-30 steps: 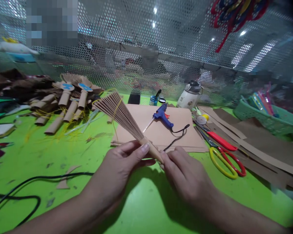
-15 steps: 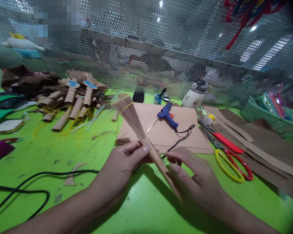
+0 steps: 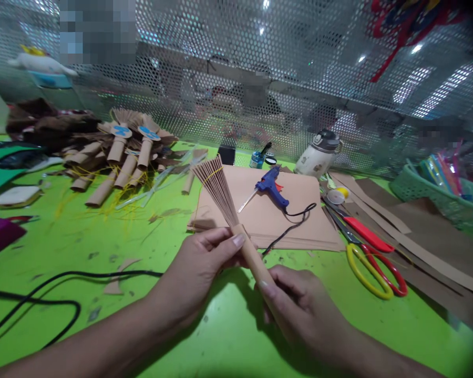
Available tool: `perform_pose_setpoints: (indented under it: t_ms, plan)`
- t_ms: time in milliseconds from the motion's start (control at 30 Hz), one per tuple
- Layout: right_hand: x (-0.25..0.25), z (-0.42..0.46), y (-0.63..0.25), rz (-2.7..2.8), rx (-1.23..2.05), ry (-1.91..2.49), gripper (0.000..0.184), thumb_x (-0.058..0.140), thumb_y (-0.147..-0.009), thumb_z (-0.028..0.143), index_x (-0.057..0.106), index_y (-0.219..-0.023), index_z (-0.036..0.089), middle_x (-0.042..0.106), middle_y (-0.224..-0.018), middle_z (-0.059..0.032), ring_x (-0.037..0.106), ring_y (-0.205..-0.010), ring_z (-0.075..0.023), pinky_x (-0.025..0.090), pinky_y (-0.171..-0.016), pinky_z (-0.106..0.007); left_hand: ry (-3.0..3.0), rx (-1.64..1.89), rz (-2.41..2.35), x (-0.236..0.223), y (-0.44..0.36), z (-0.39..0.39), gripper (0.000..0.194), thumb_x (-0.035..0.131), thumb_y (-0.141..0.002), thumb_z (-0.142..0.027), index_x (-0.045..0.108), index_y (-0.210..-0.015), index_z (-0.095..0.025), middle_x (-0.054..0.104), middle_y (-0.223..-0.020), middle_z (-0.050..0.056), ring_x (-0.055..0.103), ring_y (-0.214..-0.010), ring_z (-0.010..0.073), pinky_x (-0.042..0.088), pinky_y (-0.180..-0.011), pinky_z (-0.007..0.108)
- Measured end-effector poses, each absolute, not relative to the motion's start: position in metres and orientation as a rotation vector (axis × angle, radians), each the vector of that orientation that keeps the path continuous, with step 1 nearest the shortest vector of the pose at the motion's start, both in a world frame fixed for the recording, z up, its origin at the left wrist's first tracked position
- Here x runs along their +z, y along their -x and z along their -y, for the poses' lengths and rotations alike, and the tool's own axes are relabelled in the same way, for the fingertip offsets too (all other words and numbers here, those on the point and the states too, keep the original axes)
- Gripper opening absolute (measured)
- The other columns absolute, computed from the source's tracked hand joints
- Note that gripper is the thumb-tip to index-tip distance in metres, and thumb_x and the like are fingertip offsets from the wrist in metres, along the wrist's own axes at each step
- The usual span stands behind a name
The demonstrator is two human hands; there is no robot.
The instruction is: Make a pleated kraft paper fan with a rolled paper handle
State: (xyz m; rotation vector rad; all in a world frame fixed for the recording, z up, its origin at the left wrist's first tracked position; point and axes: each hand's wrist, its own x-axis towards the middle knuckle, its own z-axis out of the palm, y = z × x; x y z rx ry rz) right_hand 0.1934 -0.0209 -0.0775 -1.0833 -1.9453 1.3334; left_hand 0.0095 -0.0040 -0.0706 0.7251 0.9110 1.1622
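Between my hands is a folded paper fan (image 3: 219, 191), its brown pleats pointing up and left with a yellow thread across them. The pleats run into a rolled brown paper handle (image 3: 253, 258). My left hand (image 3: 205, 268) pinches the top of this handle, thumb in front. Lower down, my right hand (image 3: 299, 304) is closed round the handle's other end, which it hides. Behind the fan, a blue glue gun (image 3: 274, 190) lies on a stack of brown paper sheets (image 3: 299, 223), its nozzle pointing down and left.
Several finished-looking paper pieces with tube handles (image 3: 102, 189) are heaped at the back left. Red-and-yellow-handled scissors (image 3: 370, 273) and a red-handled cutter (image 3: 368, 234) lie right, before a green basket (image 3: 437, 202). A bottle (image 3: 317, 155) stands behind. A black cord (image 3: 74, 275) crosses the left.
My right hand has moved in from beside the handle and closed on its lower part. My left hand keeps its pinch at the top. The view has shifted slightly.
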Motion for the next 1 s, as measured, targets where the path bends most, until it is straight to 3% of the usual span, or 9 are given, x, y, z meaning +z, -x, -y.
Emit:
perform_pose_setpoints:
  t_ms: [200, 400, 700, 833, 1000]
  plan:
    - [-0.083, 0.018, -0.191, 1.958, 1.223, 1.114, 0.031, 0.046, -0.096, 0.037, 0.050, -0.072, 0.017, 0.045, -0.060, 0.0032, 0.039, -0.053, -0.0093, 0.030, -0.048, -0.023, -0.672, 1.141, -0.868, -0.068, -0.013, 0.003, 0.014, 0.069, -0.081, -0.024, 0.073, -0.083, -0.011, 0.072, -0.085, 0.009, 0.066, -0.080, 0.0161, 0.051, -0.078, 0.025]
    - [-0.086, 0.016, -0.194, 2.013, 1.049, 1.143, 0.026, 0.048, -0.095, 0.034, 0.056, -0.079, 0.015, 0.047, -0.063, 0.0023, 0.040, -0.056, -0.0105, 0.030, -0.052, -0.024, -0.620, 1.120, -0.804, -0.066, -0.013, 0.002, 0.014, 0.068, -0.082, -0.021, 0.071, -0.093, -0.013, 0.073, -0.094, 0.009, 0.067, -0.088, 0.0156, 0.052, -0.085, 0.024]
    - [-0.084, 0.015, -0.192, 1.960, 1.097, 1.091, 0.026, 0.051, -0.092, 0.036, 0.060, -0.082, 0.014, 0.051, -0.067, 0.0006, 0.044, -0.060, -0.0118, 0.034, -0.055, -0.025, -0.631, 1.146, -0.827, -0.058, -0.014, 0.004, 0.011, 0.069, -0.081, -0.019, 0.071, -0.089, -0.012, 0.074, -0.091, 0.011, 0.069, -0.087, 0.0185, 0.054, -0.084, 0.027]
    - [-0.090, 0.010, -0.190, 1.764, 1.374, 1.066, 0.031, 0.052, -0.092, 0.044, 0.057, -0.086, 0.014, 0.056, -0.071, -0.0011, 0.050, -0.063, -0.0127, 0.040, -0.058, -0.025, -0.640, 1.201, -0.870, -0.056, -0.013, 0.003, 0.010, 0.069, -0.081, -0.018, 0.071, -0.089, -0.013, 0.074, -0.092, 0.010, 0.069, -0.090, 0.0175, 0.053, -0.088, 0.026]
    - [-0.100, 0.003, -0.192, 1.336, 1.922, 0.920, 0.047, 0.040, -0.095, 0.056, 0.055, -0.084, 0.013, 0.065, -0.065, -0.0045, 0.055, -0.049, -0.0104, 0.041, -0.048, -0.022, -0.687, 1.245, -0.902, -0.055, -0.011, 0.002, 0.012, 0.069, -0.081, -0.022, 0.072, -0.087, -0.012, 0.074, -0.096, 0.010, 0.068, -0.092, 0.0183, 0.051, -0.091, 0.028]
